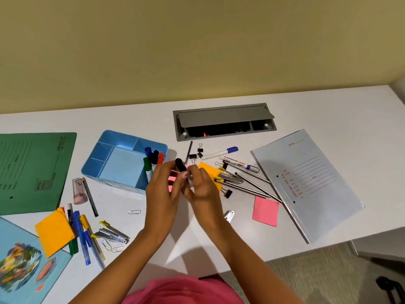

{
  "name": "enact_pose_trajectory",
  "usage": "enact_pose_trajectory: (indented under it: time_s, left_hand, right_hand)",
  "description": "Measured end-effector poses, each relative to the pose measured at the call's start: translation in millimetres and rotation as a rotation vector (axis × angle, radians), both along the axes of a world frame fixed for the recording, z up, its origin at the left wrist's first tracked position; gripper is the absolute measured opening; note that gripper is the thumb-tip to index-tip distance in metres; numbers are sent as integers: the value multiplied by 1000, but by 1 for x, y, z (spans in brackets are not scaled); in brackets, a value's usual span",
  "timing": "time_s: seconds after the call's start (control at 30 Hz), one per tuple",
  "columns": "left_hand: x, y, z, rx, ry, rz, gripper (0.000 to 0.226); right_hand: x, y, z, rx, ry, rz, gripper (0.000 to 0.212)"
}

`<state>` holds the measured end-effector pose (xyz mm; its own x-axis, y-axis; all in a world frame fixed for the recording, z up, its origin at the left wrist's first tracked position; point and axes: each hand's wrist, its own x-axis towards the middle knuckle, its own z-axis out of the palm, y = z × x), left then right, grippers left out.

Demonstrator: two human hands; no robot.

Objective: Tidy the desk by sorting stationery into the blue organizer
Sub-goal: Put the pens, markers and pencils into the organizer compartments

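Marker (180,165) blurred, barrel hidden between gripping left hand (162,189), right hand (202,190)

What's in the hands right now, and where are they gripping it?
A black-capped pink marker: the left hand wraps the pink body, the right hand pinches near the capped end.

Markers (154,159) upright in blue organizer (119,167)

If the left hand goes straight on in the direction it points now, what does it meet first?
Likely the black binder clip, just past the black-capped pen that the left hand holds. The hand seems raised, so it might pass over.
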<state>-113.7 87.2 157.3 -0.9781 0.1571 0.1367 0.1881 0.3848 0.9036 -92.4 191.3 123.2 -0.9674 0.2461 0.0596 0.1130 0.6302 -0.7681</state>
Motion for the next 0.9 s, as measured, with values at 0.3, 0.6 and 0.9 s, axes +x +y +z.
enact_pose_trajectory:
  time_s: [0.3, 0.6, 0.9]
  left_hand:
    - [-15, -50, -3, -24, -8, 246, 21]
    - [-47, -63, -29, -243, -62, 192, 23]
    - [-52, -55, -47, -324, -85, 124, 32]
  right_hand:
    - [2, -28, -1, -120, -31, 10, 37]
    - [8, -5, -14, -3, -7, -125, 22]
    - [4, 28, -34, 78, 7, -215, 18]
